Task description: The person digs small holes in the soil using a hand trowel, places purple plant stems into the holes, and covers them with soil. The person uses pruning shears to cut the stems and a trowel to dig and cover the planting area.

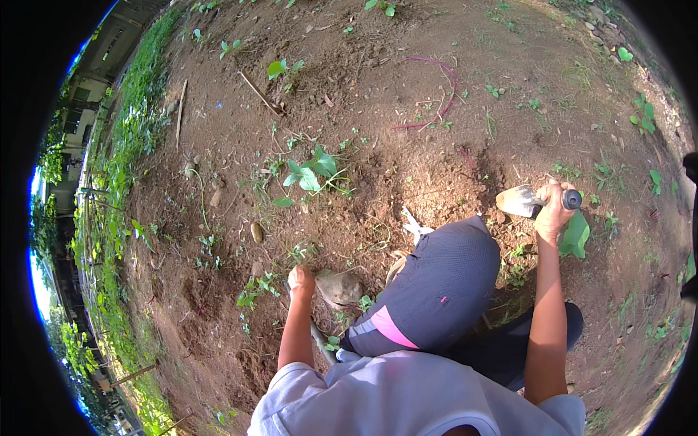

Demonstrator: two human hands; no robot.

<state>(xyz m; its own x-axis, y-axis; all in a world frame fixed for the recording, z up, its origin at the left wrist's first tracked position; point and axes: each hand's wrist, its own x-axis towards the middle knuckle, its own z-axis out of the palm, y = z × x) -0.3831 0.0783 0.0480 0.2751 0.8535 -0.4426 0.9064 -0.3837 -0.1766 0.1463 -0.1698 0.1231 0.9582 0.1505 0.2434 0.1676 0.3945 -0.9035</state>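
Observation:
My right hand (554,212) is wrapped round the dark handle of a garden trowel (518,201). The trowel's pale, soil-smeared blade points left, over the loose soil beyond my bent knee. A broad green leaf (575,234) shows beside that wrist. On the other side of my leg, my left hand (302,281) is closed low at the ground, next to a greyish stone (339,288). Small weeds (303,252) stand just past its knuckles. Whether its fingers grip any of them is hidden.
A leafy seedling (311,174) grows ahead of me in the brown soil. Farther out lie a stick (259,93) and a curved reddish-purple stem (452,87). A strip of grass (131,123) and a fence run along the left. My knee (454,272) rises between my arms.

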